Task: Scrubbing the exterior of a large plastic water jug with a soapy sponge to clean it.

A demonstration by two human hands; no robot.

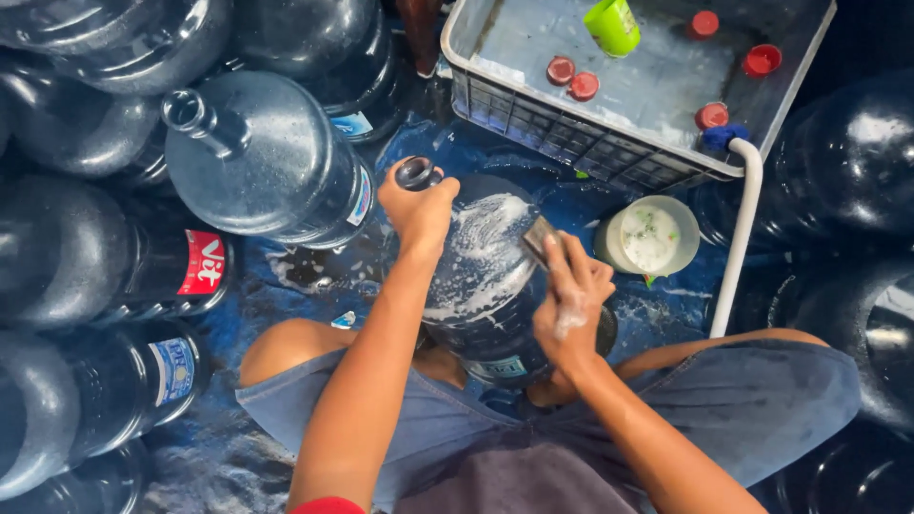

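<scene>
Large dark-blue translucent plastic water jug (481, 286) sits tilted between the person's knees, soapy foam streaked over its shoulder. Left hand (416, 205) clamped round the jug's neck, likely steadying it. Right hand (568, 300), foam-covered, closed on a small flat scrubbing pad (540, 238) pressed to the jug's side. Just right of that hand: round cream tub of soapy paste (649, 238), within reach. Left of the left hand: more jugs lying down, one with a red rectangular label (203, 262). Beyond: grey plastic crate (571, 138) holding red caps and a green cup (612, 26).

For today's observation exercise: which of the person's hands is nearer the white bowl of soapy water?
Right. The right hand scrubs the bottle just beside the white bowl; the left hand grips the bottle's neck, farther away.
</scene>
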